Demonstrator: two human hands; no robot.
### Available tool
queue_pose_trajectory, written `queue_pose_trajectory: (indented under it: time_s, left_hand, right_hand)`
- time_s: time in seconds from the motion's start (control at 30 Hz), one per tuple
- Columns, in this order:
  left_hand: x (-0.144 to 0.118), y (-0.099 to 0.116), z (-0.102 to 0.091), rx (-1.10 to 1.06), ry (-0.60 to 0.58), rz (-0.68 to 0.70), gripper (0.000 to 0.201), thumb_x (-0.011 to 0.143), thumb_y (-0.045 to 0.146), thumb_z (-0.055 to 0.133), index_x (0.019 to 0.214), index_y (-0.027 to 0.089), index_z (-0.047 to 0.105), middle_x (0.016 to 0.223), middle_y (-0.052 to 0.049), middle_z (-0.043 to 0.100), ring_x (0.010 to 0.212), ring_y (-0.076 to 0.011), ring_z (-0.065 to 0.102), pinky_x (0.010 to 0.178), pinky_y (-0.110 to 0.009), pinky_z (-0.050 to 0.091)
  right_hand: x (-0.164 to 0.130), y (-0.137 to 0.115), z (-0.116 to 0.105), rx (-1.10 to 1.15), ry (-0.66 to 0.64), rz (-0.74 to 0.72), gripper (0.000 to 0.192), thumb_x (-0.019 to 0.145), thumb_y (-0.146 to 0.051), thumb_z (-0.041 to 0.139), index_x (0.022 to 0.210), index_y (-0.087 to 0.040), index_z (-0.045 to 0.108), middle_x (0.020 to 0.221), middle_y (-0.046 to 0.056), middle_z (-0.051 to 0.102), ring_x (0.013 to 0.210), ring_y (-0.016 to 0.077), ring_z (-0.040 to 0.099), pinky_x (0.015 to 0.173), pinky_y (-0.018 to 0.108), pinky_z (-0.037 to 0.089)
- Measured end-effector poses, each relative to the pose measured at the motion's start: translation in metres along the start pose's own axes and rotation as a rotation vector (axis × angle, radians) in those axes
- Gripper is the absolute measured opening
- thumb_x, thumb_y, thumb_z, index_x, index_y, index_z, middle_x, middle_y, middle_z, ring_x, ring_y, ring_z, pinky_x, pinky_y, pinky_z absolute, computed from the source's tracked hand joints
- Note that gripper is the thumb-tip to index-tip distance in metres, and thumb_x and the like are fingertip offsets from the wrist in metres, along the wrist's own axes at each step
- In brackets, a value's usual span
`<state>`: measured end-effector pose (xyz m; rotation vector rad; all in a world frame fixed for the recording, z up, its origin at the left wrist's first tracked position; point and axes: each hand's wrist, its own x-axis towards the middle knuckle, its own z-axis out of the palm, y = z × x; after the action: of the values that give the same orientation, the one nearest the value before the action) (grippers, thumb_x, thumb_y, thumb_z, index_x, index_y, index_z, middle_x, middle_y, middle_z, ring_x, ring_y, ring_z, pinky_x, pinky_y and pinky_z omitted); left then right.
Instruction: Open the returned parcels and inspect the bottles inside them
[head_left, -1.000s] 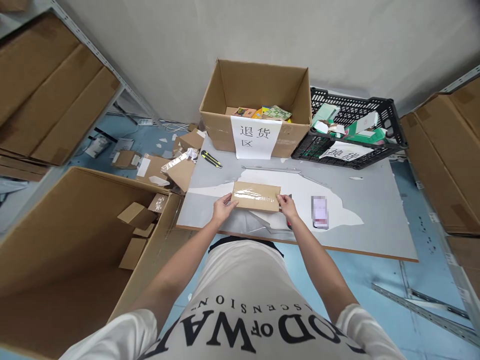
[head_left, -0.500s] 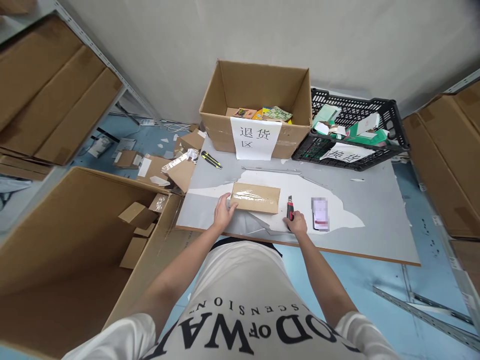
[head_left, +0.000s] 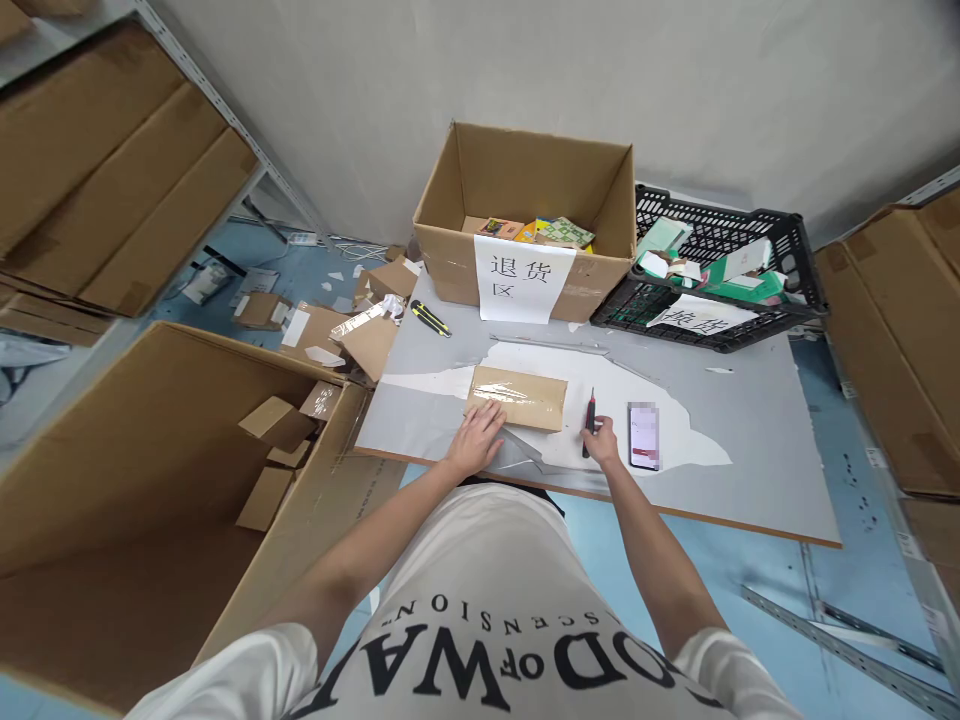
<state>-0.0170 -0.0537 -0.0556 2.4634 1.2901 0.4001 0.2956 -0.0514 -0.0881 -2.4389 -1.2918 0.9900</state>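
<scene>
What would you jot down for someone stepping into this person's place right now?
Left hand: flat on the near left corner of the taped cardboard parcel, steadying it on the table.
Right hand: closed on the red utility knife, just right of the parcel, blade not touching it.
Phone lies right of the knife; a yellow-black cutter sits at the table's far left.
Done: parcel laid flat, knife in hand.
Left: tape looks uncut, parcel closed.
</scene>
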Motion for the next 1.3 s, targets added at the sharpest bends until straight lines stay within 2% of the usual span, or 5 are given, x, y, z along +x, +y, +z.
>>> queue_pose_trajectory:
  time_s: [0.2, 0.4, 0.53, 0.8, 1.3]
  left_hand:
    - [-0.001, -0.006, 0.004, 0.02, -0.021, 0.023, 0.054, 0.088, 0.027, 0.046, 0.14, 0.018, 0.039, 0.149, -0.012, 0.035, 0.141, -0.0261, 0.025, 0.113, -0.046, 0.024]
    - [-0.001, -0.009, 0.007, 0.034, -0.027, 0.012, 0.06, 0.084, 0.03, 0.053, 0.141, 0.017, 0.038, 0.153, -0.014, 0.026, 0.143, -0.0286, 0.017, 0.113, -0.047, 0.021]
    - [-0.001, -0.007, 0.008, 0.05, -0.043, -0.004, 0.065, 0.081, 0.032, 0.056, 0.141, 0.016, 0.036, 0.153, -0.014, 0.025, 0.144, -0.0293, 0.015, 0.114, -0.047, 0.018]
    - [0.0, -0.007, 0.007, 0.027, -0.064, -0.012, 0.071, 0.079, 0.039, 0.058, 0.142, 0.017, 0.034, 0.153, -0.014, 0.025, 0.143, -0.0312, 0.016, 0.113, -0.048, 0.016]
    - [-0.001, -0.007, 0.005, 0.014, -0.094, -0.006, 0.073, 0.077, 0.039, 0.061, 0.141, 0.014, 0.036, 0.154, -0.016, 0.023, 0.144, -0.0315, 0.013, 0.114, -0.048, 0.015]
  right_hand:
    - [-0.003, -0.068, -0.067, 0.228, 0.009, -0.422, 0.061, 0.079, -0.022, 0.038, 0.139, -0.017, 0.028, 0.093, 0.007, 0.066, 0.073, 0.0192, 0.063, 0.071, 0.036, 0.053]
    - [-0.036, -0.154, -0.071, -0.192, -0.284, -1.005, 0.058, 0.084, -0.02, 0.043, 0.142, -0.021, 0.037, 0.134, 0.01, 0.053, 0.119, 0.0251, 0.052, 0.098, 0.041, 0.042]
    - [-0.042, -0.177, -0.05, -0.374, -0.402, -1.049, 0.052, 0.088, -0.025, 0.046, 0.14, -0.031, 0.041, 0.127, 0.005, 0.059, 0.113, 0.0226, 0.056, 0.092, 0.034, 0.043]
    - [-0.028, -0.181, -0.04, -0.433, -0.485, -1.076, 0.048, 0.091, -0.026, 0.043, 0.139, -0.035, 0.042, 0.125, 0.001, 0.06, 0.113, 0.0205, 0.056, 0.091, 0.029, 0.043]
    - [-0.061, -0.216, -0.044, -0.869, -0.347, -1.124, 0.053, 0.091, -0.017, 0.043, 0.141, -0.033, 0.04, 0.114, 0.011, 0.062, 0.086, 0.0244, 0.067, 0.073, 0.031, 0.046]
